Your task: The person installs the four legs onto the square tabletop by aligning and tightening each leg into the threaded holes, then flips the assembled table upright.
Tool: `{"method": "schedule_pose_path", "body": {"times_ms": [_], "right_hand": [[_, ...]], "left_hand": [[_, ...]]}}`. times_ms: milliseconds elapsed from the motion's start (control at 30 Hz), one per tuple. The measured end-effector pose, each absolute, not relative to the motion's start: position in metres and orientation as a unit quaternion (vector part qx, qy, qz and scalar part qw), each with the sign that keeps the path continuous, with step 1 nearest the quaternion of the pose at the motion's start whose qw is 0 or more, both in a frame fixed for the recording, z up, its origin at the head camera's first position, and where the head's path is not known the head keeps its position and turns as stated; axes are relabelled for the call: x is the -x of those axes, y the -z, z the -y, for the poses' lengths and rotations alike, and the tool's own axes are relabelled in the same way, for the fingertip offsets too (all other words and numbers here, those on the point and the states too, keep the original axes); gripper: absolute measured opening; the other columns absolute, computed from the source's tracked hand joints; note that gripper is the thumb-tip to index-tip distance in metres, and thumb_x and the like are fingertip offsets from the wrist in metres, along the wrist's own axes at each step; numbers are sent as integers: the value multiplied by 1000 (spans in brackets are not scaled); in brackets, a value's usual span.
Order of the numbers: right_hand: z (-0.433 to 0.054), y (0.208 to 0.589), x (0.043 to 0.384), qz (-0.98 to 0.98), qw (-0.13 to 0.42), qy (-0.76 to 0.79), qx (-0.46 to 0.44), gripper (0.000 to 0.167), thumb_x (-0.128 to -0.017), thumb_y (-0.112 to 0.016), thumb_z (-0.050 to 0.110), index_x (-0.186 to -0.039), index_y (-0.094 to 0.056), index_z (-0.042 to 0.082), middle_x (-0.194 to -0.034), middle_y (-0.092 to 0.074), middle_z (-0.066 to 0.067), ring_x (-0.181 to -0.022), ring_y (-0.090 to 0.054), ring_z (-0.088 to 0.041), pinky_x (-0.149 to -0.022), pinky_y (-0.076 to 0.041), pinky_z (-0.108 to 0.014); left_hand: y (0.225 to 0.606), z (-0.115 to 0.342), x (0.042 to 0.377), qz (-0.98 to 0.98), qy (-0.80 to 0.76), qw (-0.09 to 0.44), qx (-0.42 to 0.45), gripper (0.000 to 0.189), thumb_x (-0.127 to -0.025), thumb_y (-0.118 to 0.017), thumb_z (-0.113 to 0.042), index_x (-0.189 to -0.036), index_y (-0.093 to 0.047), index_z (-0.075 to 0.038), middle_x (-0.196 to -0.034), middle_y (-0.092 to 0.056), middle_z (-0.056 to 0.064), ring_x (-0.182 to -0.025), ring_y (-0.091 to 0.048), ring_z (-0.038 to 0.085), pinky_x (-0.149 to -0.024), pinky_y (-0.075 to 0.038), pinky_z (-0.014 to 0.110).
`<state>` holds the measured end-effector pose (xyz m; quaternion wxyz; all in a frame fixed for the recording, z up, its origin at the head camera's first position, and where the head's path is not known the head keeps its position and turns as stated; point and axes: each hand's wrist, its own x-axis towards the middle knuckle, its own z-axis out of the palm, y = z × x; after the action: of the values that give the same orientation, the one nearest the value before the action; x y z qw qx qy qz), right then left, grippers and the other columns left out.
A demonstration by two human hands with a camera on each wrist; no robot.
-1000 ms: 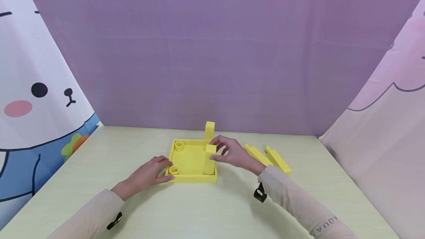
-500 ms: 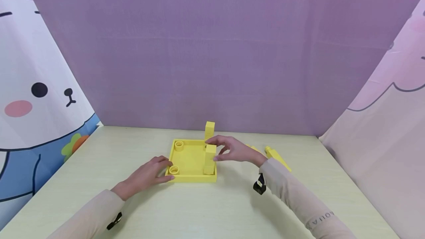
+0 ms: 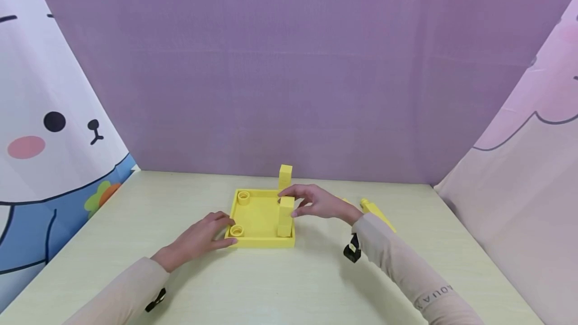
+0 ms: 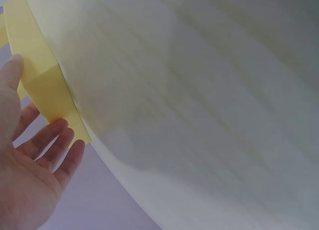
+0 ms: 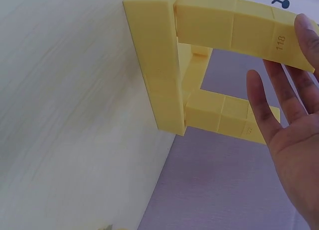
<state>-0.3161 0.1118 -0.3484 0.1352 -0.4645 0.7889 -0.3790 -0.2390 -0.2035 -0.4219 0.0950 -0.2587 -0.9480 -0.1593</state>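
Observation:
A shallow yellow square tray (image 3: pixel 258 217) lies on the table, with round sockets (image 3: pixel 237 230) bare at its two left corners. Square yellow legs stand upright at its right corners: a near leg (image 3: pixel 286 214) and a far leg (image 3: pixel 285 177). My right hand (image 3: pixel 320 203) holds the upper part of the near leg between thumb and fingers. In the right wrist view this leg (image 5: pixel 229 23) bears the number 118, and the far leg (image 5: pixel 219 113) sits beyond the fingers. My left hand (image 3: pixel 198 239) grips the tray's near left corner, thumb on the near wall and fingers over the left rim.
To the right of the tray lies a loose yellow leg (image 3: pixel 378 214) with a narrower knobbed end. Another loose leg (image 3: pixel 345 199) is mostly hidden behind the right wrist. A purple cloth (image 3: pixel 289 74) hangs behind the table (image 3: pixel 271 285), with printed cloths at both sides.
My right hand has shifted slightly on the near leg, its fingers moving to the far side of the top, and the forearm now covers more of the loose legs. The left hand stays still.

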Motion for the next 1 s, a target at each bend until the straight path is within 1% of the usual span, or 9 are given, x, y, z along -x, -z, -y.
{"method": "schedule_pose_path", "body": {"times_ms": [133, 300, 667, 1000], "right_hand": [[-111, 349, 316, -789, 123, 377, 470, 48, -82, -68, 13, -126, -51, 7, -128, -53, -8, -117, -50, -21, -85, -51, -35], [-109, 349, 315, -794, 110, 363, 476, 48, -82, -68, 11, -125, -50, 5, -128, -53, -8, -117, -50, -20, -84, -51, -30], [-108, 349, 314, -791, 98, 363, 483, 46, -81, -68, 11, -123, -51, 5, -125, -55, -9, -115, -51, -20, -81, -51, -29], [-109, 349, 310, -801, 105, 368, 461, 48, -82, -68, 14, -126, -50, 8, -126, -54, -6, -113, -52, -20, -81, -51, -28]], "left_hand": [[421, 204, 239, 948, 161, 97, 258, 41, -80, -67, -42, -106, -64, -10, -107, -59, 3, -96, -56, 18, -81, -51, 37], [421, 204, 239, 948, 160, 95, 257, 41, -79, -67, -42, -105, -64, -10, -106, -59, 3, -96, -55, 18, -82, -51, 36], [423, 203, 240, 950, 161, 88, 252, 40, -79, -67, -42, -105, -64, -11, -106, -60, 2, -96, -56, 17, -82, -51, 36], [420, 203, 239, 950, 159, 87, 253, 40, -79, -67, -42, -105, -64, -11, -106, -60, 2, -97, -55, 18, -83, -50, 37]]}}
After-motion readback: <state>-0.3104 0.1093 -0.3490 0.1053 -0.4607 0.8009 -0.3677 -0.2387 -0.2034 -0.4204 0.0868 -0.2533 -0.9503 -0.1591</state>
